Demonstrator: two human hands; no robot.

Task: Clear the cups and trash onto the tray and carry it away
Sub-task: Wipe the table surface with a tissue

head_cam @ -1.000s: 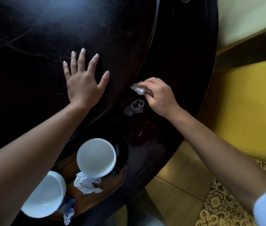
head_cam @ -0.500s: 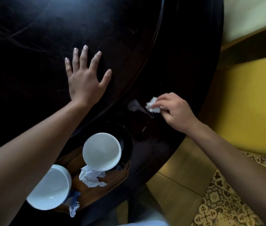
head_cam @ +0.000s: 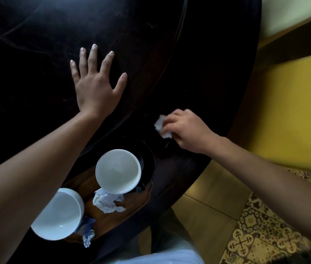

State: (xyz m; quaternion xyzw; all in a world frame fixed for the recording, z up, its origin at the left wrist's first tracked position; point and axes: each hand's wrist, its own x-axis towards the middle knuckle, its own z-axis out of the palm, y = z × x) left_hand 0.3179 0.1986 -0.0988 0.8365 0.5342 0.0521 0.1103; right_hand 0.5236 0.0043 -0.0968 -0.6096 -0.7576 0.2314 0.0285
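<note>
My right hand (head_cam: 186, 130) pinches a crumpled white tissue (head_cam: 160, 125) against the dark table near its right edge. My left hand (head_cam: 95, 82) lies flat with fingers spread on the tabletop, holding nothing. Below it, a brown wooden tray (head_cam: 124, 210) carries a white cup (head_cam: 118, 171) on a black saucer (head_cam: 148, 159), a second white cup (head_cam: 59, 216) at the lower left, a crumpled white napkin (head_cam: 107, 201) between them and a bluish foil wrapper (head_cam: 88, 235) near the tray's front edge.
The round dark table (head_cam: 198, 63) fills most of the view. A yellow seat (head_cam: 284, 111) stands right beside its right edge, with a pale cushion (head_cam: 284, 14) at the top right. Patterned floor tiles (head_cam: 255, 235) show at the lower right.
My right hand has dragged the tissue across the table toward me and to the right, over the wet smear, which no longer shows. My left hand stayed flat in place.
</note>
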